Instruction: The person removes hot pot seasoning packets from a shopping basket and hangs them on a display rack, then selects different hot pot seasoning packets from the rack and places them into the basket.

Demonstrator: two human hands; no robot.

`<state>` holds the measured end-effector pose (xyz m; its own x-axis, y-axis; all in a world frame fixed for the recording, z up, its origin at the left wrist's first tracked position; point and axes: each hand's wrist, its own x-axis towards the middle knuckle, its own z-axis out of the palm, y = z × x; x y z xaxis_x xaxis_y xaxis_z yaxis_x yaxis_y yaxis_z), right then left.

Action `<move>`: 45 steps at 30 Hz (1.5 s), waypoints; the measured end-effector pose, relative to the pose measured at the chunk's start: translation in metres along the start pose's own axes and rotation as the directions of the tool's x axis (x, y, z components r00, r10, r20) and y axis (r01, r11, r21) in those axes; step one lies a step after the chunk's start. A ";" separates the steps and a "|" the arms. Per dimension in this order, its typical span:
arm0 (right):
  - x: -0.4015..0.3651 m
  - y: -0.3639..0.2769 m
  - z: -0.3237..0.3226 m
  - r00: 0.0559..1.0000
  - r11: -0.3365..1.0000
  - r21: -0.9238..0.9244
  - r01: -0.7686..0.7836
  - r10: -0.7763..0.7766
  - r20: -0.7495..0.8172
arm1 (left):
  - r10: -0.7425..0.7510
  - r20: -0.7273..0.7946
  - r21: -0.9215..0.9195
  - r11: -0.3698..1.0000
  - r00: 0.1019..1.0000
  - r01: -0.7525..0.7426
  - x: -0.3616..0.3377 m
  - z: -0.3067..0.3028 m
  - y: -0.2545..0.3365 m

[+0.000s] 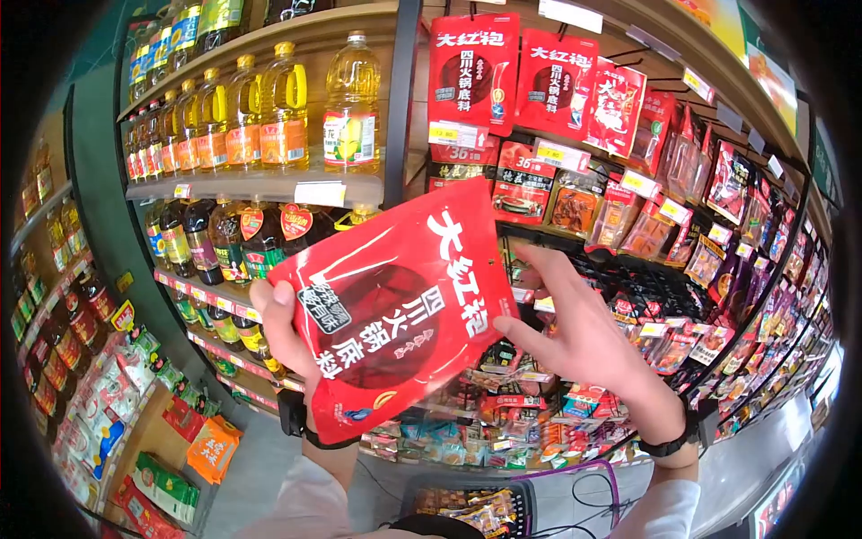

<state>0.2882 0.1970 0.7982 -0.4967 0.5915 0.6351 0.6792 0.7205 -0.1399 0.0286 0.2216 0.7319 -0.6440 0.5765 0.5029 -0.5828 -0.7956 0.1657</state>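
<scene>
My left fingers (283, 293) grip this likely slippery red pouch (386, 296), right fingers (539, 262) open at its pinchable top edge.

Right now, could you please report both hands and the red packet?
Left hand holding red packet; right hand open by its edge; packet hiding some shelves.

Shows left hand (285, 332) and right hand (579, 328) bare. Wears a black left wristband (332, 441) and a black right wristband (664, 446), each bulking out into a dark, blocky part on the outer side. Has a pale, whitish left sleeve (310, 503) and a matching right sleeve (663, 512), both loose, plain and ending short of the wristbands, with soft creases in the cloth.
</scene>
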 end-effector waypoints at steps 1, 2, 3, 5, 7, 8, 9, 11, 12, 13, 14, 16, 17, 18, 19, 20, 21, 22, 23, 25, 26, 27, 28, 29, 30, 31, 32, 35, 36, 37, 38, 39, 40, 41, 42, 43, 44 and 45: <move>0.001 0.003 0.001 0.999 0.998 0.045 -0.050 0.049 0.021 | -0.007 -0.082 -0.025 1.000 0.997 0.005 -0.002 0.018 0.004; 0.003 0.006 0.004 0.994 0.991 0.089 -0.100 0.097 0.042 | 0.038 -0.074 -0.038 0.998 0.997 -0.041 -0.004 0.031 0.006; 0.005 0.013 0.017 0.990 0.929 0.345 -0.136 0.138 0.019 | 0.301 -0.032 0.225 0.931 0.953 -0.287 -0.001 0.029 -0.003; 0.006 0.015 0.028 0.962 0.652 0.709 -0.270 0.219 0.165 | 0.218 -0.144 0.104 0.973 0.965 -0.205 0.002 0.050 0.004; 0.004 0.017 0.050 0.897 0.176 0.881 -0.440 0.121 0.424 | 0.363 -0.106 0.233 0.914 0.926 -0.332 0.013 0.042 -0.008; 0.001 0.017 0.065 0.837 -0.101 0.831 -0.547 -0.032 0.547 | 0.389 -0.053 0.254 0.896 0.920 -0.364 0.012 0.047 -0.013; -0.001 0.012 0.078 0.853 -0.098 0.848 -0.521 -0.054 0.519 | 0.413 0.001 0.271 0.876 0.911 -0.398 0.010 0.053 -0.017; 0.000 0.001 0.092 0.890 -0.156 0.879 -0.451 -0.005 0.456 | 0.469 0.111 0.276 0.832 0.876 -0.481 0.007 0.061 -0.027; 0.007 -0.003 0.087 0.921 -0.202 0.910 -0.363 0.072 0.384 | 0.499 0.165 0.270 0.807 0.851 -0.526 0.005 0.061 -0.032; 0.018 -0.009 0.076 0.937 -0.244 0.931 -0.271 0.153 0.313 | 0.511 0.245 0.221 0.798 0.824 -0.560 0.004 0.065 -0.032; 0.029 -0.015 0.064 0.941 -0.278 0.945 -0.173 0.236 0.242 | 0.518 0.324 0.166 0.792 0.792 -0.587 0.003 0.069 -0.033; 0.053 -0.007 0.046 0.944 -0.109 0.993 -0.040 0.322 0.073 | 0.518 0.456 0.017 0.808 0.723 -0.590 0.006 0.072 -0.038; 0.060 -0.005 0.033 0.936 -0.105 0.994 -0.017 0.348 0.053 | 0.474 0.449 0.044 0.835 0.757 -0.549 0.010 0.072 -0.042; 0.070 -0.007 0.016 0.928 -0.099 0.995 0.005 0.371 0.032 | 0.432 0.439 0.069 0.858 0.788 -0.509 0.016 0.072 -0.047; 0.082 0.001 0.007 0.914 0.004 0.999 0.039 0.404 -0.037 | 0.336 0.472 0.100 0.898 0.815 -0.428 0.023 0.070 -0.052; 0.094 0.009 0.000 0.896 0.105 0.992 0.068 0.431 -0.107 | 0.322 0.559 0.178 0.853 0.764 -0.490 0.040 0.059 -0.064; 0.107 0.014 -0.007 0.891 0.179 0.979 0.098 0.422 -0.167 | 0.083 0.578 0.267 0.921 0.812 -0.284 0.043 0.056 -0.060; 0.119 0.020 -0.014 0.884 0.252 0.959 0.130 0.408 -0.227 | -0.162 0.574 0.358 0.931 0.802 -0.068 0.044 0.056 -0.056; 0.132 0.037 -0.017 0.890 0.302 0.949 0.091 0.402 -0.213 | -0.230 0.613 0.386 0.922 0.756 -0.033 0.045 0.059 -0.054; 0.154 0.055 -0.024 0.883 0.406 0.912 0.048 0.410 -0.229 | -0.295 0.637 0.517 0.849 0.712 -0.111 0.048 0.052 -0.052; 0.164 0.064 -0.025 0.882 0.438 0.899 0.021 0.415 -0.222 | -0.302 0.650 0.569 0.802 0.697 -0.182 0.049 0.047 -0.051; 0.174 0.070 -0.026 0.855 0.471 0.882 0.005 0.456 -0.249 | -0.320 0.660 0.577 0.795 0.680 -0.186 0.049 0.040 -0.048; 0.183 0.076 -0.026 0.825 0.503 0.864 -0.013 0.494 -0.275 | -0.338 0.668 0.586 0.788 0.663 -0.189 0.047 0.033 -0.045; 0.195 0.091 -0.028 0.845 0.534 0.846 -0.005 0.454 -0.281 | -0.355 0.677 0.595 0.780 0.645 -0.194 0.046 0.027 -0.043; 0.202 0.097 -0.031 0.854 0.553 0.833 0.005 0.431 -0.291 | -0.308 0.737 0.543 0.800 0.602 -0.255 0.044 0.023 -0.038; 0.211 0.105 -0.033 0.850 0.561 0.828 -0.007 0.439 -0.291 | -0.258 0.791 0.487 0.815 0.554 -0.315 0.041 0.021 -0.031; 0.219 0.111 -0.036 0.848 0.570 0.822 -0.019 0.445 -0.289 | -0.206 0.839 0.426 0.825 0.504 -0.372 0.038 0.019 -0.023; 0.240 0.114 -0.039 0.836 0.610 0.792 -0.019 0.444 -0.322 | -0.347 0.834 0.512 0.777 0.428 -0.367 0.032 0.004 0.004; 0.248 0.116 -0.040 0.826 0.615 0.789 -0.023 0.456 -0.331 | -0.360 0.840 0.511 0.776 0.407 -0.369 0.031 0.001 0.007; 0.256 0.120 -0.040 0.832 0.635 0.772 -0.026 0.442 -0.335 | -0.337 0.848 0.494 0.783 0.409 -0.379 0.032 -0.003 0.009; 0.264 0.124 -0.040 0.836 0.654 0.756 -0.031 0.431 -0.339 | -0.343 0.842 0.504 0.777 0.417 -0.377 0.034 -0.008 0.011; 0.271 0.122 -0.040 0.841 0.673 0.738 -0.034 0.418 -0.343 | -0.349 0.836 0.513 0.772 0.424 -0.376 0.035 -0.014 0.013; 0.277 0.121 -0.042 0.854 0.679 0.733 -0.031 0.399 -0.334 | -0.355 0.830 0.522 0.767 0.431 -0.374 0.037 -0.019 0.014; 0.282 0.119 -0.046 0.866 0.685 0.728 -0.027 0.379 -0.326 | -0.360 0.822 0.532 0.762 0.442 -0.369 0.038 -0.023 0.015; 0.287 0.116 -0.049 0.878 0.691 0.722 -0.022 0.359 -0.317 | -0.362 0.819 0.537 0.755 0.445 -0.376 0.039 -0.027 0.015; 0.292 0.117 -0.052 0.871 0.686 0.727 -0.042 0.381 -0.309 | -0.362 0.818 0.541 0.748 0.446 -0.385 0.041 -0.030 0.014; 0.296 0.116 -0.055 0.875 0.690 0.721 -0.065 0.387 -0.292 | -0.362 0.818 0.543 0.741 0.447 -0.394 0.043 -0.033 0.014; 0.297 0.114 -0.058 0.877 0.693 0.715 -0.088 0.395 -0.275 | -0.379 0.806 0.563 0.729 0.454 -0.391 0.043 -0.036 0.015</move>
<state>0.2493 0.4340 1.0154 -0.0191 0.7038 0.7102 0.1281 0.7062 -0.6964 -0.0261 0.2414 0.7255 0.3282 0.4130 0.8495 0.1057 -0.9098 0.4015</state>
